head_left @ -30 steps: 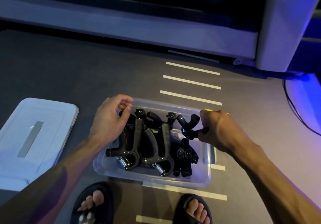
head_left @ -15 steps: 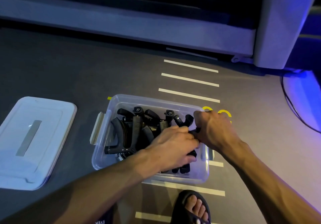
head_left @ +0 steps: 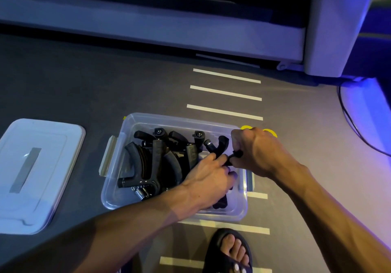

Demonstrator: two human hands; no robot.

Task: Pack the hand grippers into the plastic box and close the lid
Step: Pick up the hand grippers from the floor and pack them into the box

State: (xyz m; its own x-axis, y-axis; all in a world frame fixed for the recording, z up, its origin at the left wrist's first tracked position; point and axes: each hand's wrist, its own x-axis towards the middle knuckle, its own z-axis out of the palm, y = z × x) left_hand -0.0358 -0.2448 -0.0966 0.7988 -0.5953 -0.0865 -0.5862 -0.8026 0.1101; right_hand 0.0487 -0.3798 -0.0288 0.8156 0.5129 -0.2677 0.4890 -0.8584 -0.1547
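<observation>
The near right part of the box (head_left: 118,167) is covered by the left hand (head_left: 208,179), so the grippers (head_left: 156,160) beneath cannot be counted. The handle in the right hand (head_left: 257,152) is mostly hidden. Left of the box, the lid (head_left: 33,173) is cut by the edge.

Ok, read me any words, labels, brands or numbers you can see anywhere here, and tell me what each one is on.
No readable text in this view.
Lid: a plain grey strip, no lettering visible.
Hand grippers in the plastic box: any markings too small and dark to read.
Sandal: pale spots on the strap, too blurred to read.
Floor tape and yellow marks: plain, no characters legible.
</observation>
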